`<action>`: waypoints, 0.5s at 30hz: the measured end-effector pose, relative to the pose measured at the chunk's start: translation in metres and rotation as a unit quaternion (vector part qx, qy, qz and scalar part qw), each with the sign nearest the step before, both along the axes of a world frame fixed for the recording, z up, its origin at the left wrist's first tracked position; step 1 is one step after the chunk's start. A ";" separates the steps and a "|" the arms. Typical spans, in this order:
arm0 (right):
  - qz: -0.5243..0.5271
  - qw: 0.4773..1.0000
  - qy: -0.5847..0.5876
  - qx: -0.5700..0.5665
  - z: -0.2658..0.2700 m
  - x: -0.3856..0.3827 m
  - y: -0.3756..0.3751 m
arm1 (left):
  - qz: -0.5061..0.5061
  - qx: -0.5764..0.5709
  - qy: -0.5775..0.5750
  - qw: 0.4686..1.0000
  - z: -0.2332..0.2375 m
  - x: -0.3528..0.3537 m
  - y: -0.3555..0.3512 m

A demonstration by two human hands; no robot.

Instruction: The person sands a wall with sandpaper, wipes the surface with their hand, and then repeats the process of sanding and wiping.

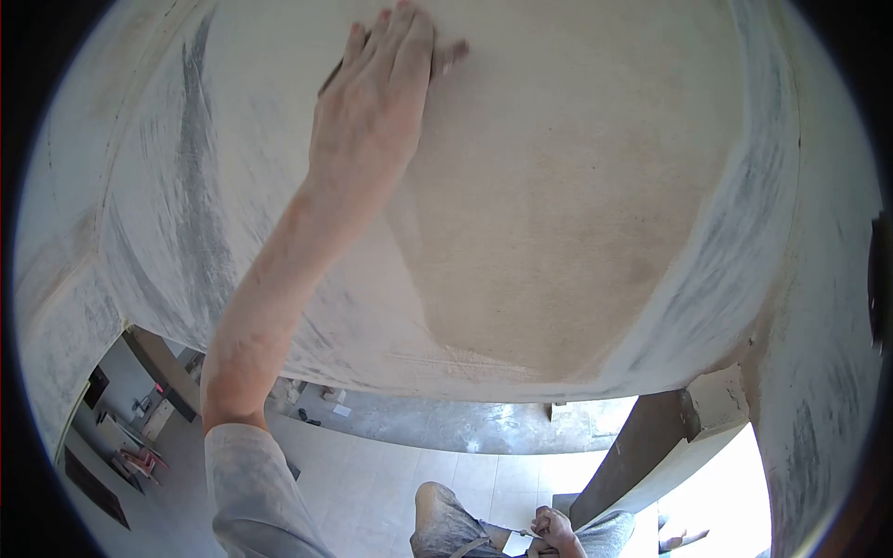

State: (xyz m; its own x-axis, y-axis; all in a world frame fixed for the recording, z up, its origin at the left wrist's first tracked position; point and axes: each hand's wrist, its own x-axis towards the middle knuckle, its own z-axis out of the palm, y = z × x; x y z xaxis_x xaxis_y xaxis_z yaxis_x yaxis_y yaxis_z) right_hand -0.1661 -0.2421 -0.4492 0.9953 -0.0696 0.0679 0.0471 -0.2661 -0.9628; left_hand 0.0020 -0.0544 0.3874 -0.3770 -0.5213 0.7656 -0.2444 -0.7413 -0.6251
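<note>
My left hand (377,102) is raised and pressed against a plastered surface (549,214), its back toward me and its fingers pointing up. Under the palm it holds a flat brownish sanding block (453,56); one end sticks out at the right and a dark edge at the left, and the rest is hidden. The surface has a tan area in the middle, with whitish and grey smears along both sides. Low in the view, my right hand (555,527) is closed near my lap, beside a pale strap or cord; what it holds, if anything, cannot be made out.
Below the plastered surface's lower edge lies a pale tiled floor (372,474). A dark-sided pillar or beam (642,456) rises at the lower right by a bright opening. At the lower left, a doorway shows a red chair-like object (141,462) and other items.
</note>
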 end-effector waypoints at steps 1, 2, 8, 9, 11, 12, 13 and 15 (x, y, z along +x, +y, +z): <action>-0.002 0.981 0.070 0.180 -0.013 0.004 -0.002 | -0.005 -0.010 -0.004 1.000 0.011 0.000 -0.002; -0.033 0.926 0.132 0.353 -0.026 0.007 -0.004 | -0.002 -0.010 -0.011 1.000 0.005 0.002 -0.001; -0.041 0.931 0.104 0.347 -0.014 0.006 0.004 | -0.009 -0.004 0.051 0.999 -0.084 0.000 0.010; -0.038 0.928 0.111 0.353 -0.020 0.009 0.002 | -0.005 0.002 0.054 0.999 -0.082 -0.001 0.015; -0.026 0.923 0.134 0.360 -0.028 0.010 -0.004 | -0.003 -0.010 0.034 0.999 -0.068 0.000 0.016; -0.024 0.919 0.145 0.365 -0.031 0.010 -0.006 | -0.004 -0.022 0.013 1.000 -0.042 0.003 0.010; -0.031 0.913 0.152 0.377 -0.029 0.008 -0.002 | -0.004 -0.033 -0.006 0.999 -0.023 0.006 0.008; -0.052 0.856 0.212 0.469 -0.004 0.008 -0.001 | -0.003 -0.029 -0.018 0.999 -0.008 0.012 0.008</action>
State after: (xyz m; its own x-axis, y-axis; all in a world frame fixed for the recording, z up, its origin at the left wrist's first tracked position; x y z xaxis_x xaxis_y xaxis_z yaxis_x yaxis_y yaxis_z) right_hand -0.1582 -0.2435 -0.4536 0.9021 0.0148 -0.4313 -0.3361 0.6509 -0.6807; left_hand 0.0138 -0.0463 0.3794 -0.4073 -0.4746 0.7803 -0.2276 -0.7746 -0.5900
